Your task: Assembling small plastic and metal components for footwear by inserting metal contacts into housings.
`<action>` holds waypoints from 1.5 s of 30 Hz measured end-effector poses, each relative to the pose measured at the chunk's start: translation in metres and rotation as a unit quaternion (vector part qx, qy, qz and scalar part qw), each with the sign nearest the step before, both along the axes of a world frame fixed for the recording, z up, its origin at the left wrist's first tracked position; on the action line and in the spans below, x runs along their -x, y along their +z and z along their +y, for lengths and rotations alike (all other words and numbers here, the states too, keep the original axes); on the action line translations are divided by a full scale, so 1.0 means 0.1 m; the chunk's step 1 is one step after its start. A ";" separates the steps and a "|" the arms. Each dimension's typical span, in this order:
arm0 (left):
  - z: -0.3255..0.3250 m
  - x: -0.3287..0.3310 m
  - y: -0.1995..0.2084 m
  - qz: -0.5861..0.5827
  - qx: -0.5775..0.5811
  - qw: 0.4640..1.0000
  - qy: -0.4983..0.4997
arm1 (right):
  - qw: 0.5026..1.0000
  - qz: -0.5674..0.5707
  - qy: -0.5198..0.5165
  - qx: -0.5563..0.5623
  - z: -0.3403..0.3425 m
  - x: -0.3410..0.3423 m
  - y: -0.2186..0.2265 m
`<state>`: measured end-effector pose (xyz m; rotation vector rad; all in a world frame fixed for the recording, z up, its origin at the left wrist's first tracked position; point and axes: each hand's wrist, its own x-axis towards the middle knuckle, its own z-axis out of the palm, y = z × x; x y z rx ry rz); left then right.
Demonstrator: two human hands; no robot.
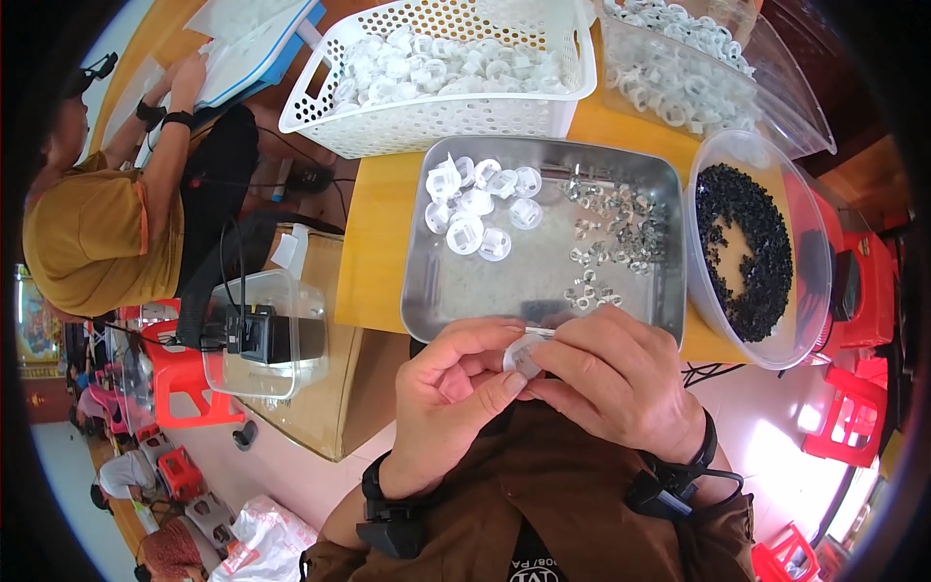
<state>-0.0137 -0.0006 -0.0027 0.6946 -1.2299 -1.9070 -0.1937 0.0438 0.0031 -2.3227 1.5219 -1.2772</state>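
Leftmost, a co-worker in a mustard-yellow shirt (102, 233) bends over a blue-edged white tray (257, 73). Next come a red plastic stool (179, 378), a clear plastic tub (281, 383) with a black device (267, 335) inside, and a brown cardboard box (335, 403) beside the yellow table (373, 252). On the table, a white perforated plastic basket (456, 116) full of white pieces stands just behind a rectangular steel tray (485, 291). This tray carries a group of white round caps (470, 233) at its left and many small transparent pieces (621, 218) at its right. Further right are a clear box of white rings (669, 92) and a round clear tub of small black parts (815, 262). The white round plastic piece (522, 357) is held up at the near edge of the steel tray, between the left hand (441, 388) and the right hand (621, 383). The left thumb and forefinger pinch it, and the right fingertips are closed together on its right side. Its round face is turned upward to the camera; a long axis I cannot tell. The right fingers cover part of the piece, both hands hide the tray's near rim, and a dark patch behind them is unclear. The basket is cut by the upper edge.
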 end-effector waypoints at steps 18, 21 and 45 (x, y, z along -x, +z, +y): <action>0.03 0.02 0.06 -0.031 0.074 0.997 -0.004 | 0.903 -0.365 0.008 -0.226 0.02 -0.07 0.03; 0.04 0.03 0.05 -0.034 0.082 0.996 0.008 | 0.897 -0.386 0.026 -0.214 0.01 -0.11 -0.02; 0.01 -0.04 0.04 0.024 -0.022 0.998 -0.058 | 0.696 -0.631 0.118 -0.320 0.05 -0.16 -0.03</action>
